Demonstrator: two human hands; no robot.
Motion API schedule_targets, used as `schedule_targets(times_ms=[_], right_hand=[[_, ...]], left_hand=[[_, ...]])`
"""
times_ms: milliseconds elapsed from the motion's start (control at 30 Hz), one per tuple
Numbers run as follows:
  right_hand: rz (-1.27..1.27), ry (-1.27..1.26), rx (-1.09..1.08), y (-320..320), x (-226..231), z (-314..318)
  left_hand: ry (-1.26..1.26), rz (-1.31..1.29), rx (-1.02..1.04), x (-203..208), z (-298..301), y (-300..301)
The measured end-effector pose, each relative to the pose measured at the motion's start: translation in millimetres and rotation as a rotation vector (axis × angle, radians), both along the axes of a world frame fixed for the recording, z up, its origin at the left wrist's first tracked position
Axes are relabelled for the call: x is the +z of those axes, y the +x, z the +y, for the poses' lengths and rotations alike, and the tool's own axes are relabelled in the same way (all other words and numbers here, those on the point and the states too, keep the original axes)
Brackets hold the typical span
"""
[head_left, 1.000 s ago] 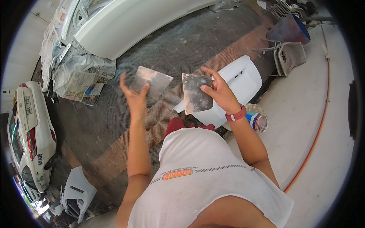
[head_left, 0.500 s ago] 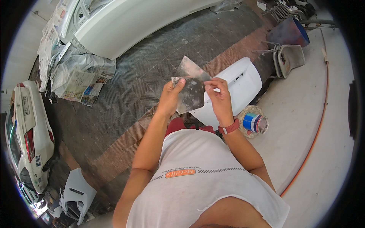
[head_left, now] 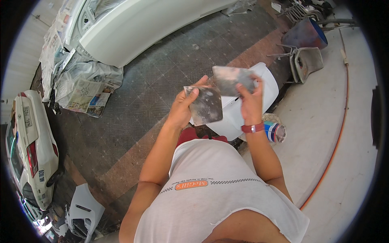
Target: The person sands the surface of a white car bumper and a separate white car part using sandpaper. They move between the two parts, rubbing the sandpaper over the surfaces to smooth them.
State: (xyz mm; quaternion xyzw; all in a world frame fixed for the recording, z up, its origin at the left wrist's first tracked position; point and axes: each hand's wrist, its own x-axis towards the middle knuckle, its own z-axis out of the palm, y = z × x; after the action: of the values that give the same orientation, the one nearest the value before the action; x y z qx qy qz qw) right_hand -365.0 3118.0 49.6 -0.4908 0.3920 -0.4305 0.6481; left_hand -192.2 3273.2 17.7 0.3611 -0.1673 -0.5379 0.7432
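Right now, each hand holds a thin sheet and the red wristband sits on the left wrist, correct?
Wrong wrist: the head view shows the red wristband on the right. The left hand and right hand each hold a thin sheet.

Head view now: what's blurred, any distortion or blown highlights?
Head view: right hand and its dark sheet smeared; left hand and its plate crisper. Head view: fisheye bows the long panel or it's truly curved, can't tell; corners black; lower-left rim blown out.
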Motion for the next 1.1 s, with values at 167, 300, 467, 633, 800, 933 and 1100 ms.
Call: schedule_targets(times_ms=[167,300,467,633,800,933,1100], right_hand=[[-0.085,-0.127,0.056,-9,48,-16],[0.155,-0.215,0.353,5,45,-3],[0.290,-0.440,0.209,22,37,23],[0.322,-0.417,0.241,29,48,41],[0.328,-0.400,0.375,31,63,41],[0.340,-0.436,0.452,30,76,40],[0.388,-0.533,0.521,33,85,39]], left_hand=[[0.083,-0.139,0.091,13,5,16],[0.105,-0.230,-0.037,21,-2,15],[0.169,-0.441,-0.045,33,-5,-1],[0.236,-0.727,-0.066,49,1,-2],[0.169,-0.760,-0.134,63,13,4],[0.195,-0.738,-0.203,66,21,8],[0.128,-0.655,-0.184,58,27,6]])
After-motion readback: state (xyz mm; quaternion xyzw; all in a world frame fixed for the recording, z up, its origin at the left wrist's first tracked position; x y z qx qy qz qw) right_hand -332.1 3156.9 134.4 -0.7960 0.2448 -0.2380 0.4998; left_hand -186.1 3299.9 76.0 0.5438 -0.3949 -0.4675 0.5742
